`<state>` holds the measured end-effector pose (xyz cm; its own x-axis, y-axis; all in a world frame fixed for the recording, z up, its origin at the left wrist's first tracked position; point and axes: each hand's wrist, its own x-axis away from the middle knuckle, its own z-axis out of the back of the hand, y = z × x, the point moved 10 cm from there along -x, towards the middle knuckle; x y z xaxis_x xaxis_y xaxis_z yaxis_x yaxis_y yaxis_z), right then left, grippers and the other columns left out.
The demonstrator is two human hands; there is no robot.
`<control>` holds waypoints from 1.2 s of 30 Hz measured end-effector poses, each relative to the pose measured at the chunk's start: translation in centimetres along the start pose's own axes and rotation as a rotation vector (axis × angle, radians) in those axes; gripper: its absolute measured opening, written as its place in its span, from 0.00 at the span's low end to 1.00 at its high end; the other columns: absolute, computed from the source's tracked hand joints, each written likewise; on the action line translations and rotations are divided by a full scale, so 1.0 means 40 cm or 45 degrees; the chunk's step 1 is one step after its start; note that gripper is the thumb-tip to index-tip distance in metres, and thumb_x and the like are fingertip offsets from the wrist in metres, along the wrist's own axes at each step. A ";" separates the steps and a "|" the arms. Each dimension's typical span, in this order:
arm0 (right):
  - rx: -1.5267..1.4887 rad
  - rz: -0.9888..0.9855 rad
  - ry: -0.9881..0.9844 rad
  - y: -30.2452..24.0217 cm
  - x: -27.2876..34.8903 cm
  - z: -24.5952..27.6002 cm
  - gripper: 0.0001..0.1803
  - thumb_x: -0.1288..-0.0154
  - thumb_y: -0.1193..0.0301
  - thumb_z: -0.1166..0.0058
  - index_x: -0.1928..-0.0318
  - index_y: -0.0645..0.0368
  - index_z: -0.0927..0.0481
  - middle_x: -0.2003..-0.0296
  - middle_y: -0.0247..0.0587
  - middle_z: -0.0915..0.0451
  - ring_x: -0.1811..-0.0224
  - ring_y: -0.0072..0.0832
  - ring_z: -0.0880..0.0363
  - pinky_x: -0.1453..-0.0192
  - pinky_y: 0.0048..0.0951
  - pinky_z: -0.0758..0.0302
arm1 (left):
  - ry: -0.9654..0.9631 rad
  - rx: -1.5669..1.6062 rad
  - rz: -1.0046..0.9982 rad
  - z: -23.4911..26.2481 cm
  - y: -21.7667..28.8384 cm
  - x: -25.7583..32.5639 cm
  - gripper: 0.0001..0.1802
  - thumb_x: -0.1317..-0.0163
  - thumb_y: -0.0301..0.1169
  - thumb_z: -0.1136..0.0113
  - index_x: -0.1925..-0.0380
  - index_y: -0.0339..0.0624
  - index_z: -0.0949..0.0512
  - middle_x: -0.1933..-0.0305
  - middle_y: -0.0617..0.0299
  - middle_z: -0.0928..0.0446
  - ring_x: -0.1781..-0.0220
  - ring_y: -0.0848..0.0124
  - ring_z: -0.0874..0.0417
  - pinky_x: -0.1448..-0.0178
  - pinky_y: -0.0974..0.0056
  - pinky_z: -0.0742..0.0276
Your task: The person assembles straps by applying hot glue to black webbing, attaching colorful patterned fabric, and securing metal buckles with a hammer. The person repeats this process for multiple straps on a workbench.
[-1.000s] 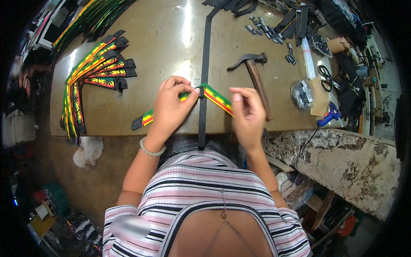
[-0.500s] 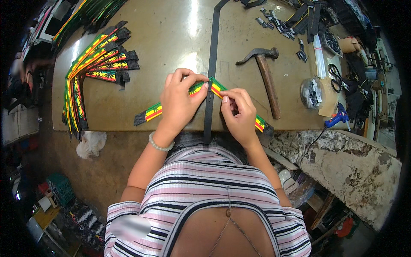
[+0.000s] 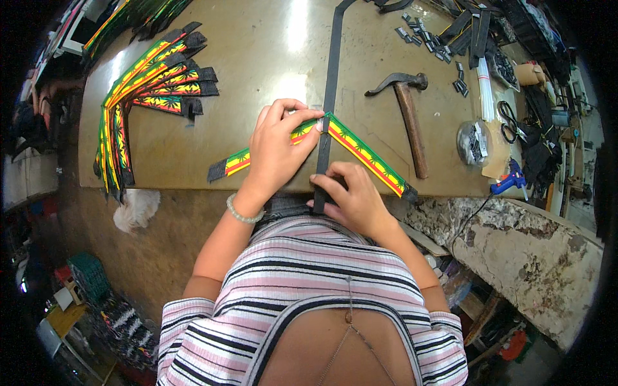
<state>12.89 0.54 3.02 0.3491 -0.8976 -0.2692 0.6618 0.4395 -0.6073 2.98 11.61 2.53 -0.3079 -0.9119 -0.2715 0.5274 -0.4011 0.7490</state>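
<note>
My left hand (image 3: 280,143) pinches a green, yellow and red patterned strap (image 3: 367,154) with dark leaf shapes at its bend. Both black ends of this strap slant down toward me, one to each side. A small black band crosses it at the bend, beside my left fingertips. Under it, a long black webbing strap (image 3: 331,71) runs from the far edge of the table to my lap. My right hand (image 3: 355,201) is closed around the near end of the black webbing at the table's front edge; its fingertips lie over the webbing.
A hammer (image 3: 411,122) lies right of the straps. Folded patterned straps (image 3: 117,141) are piled at the left. Farther right are a clear round container (image 3: 472,143), black-handled scissors (image 3: 510,122), a blue glue gun (image 3: 511,180) and several small black pieces (image 3: 425,35).
My right hand has let go of the patterned strap and moved down and left onto the black webbing's near end. My left hand still pinches the bend.
</note>
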 end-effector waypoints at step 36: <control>-0.431 -0.816 -0.165 0.295 -0.228 0.053 0.09 0.33 0.74 0.38 0.63 0.69 0.21 0.72 0.44 0.20 0.76 0.29 0.15 0.73 0.28 0.20 | 0.021 -0.219 -0.109 -0.009 0.034 0.000 0.17 0.42 0.41 0.30 0.53 0.53 0.14 0.56 0.65 0.23 0.54 0.62 0.23 0.54 0.58 0.23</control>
<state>18.92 13.97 -0.10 0.0523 -0.9544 0.2941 0.5284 -0.2234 -0.8191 3.99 11.04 3.34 -0.3452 -0.8746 -0.3405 0.6278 -0.4849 0.6089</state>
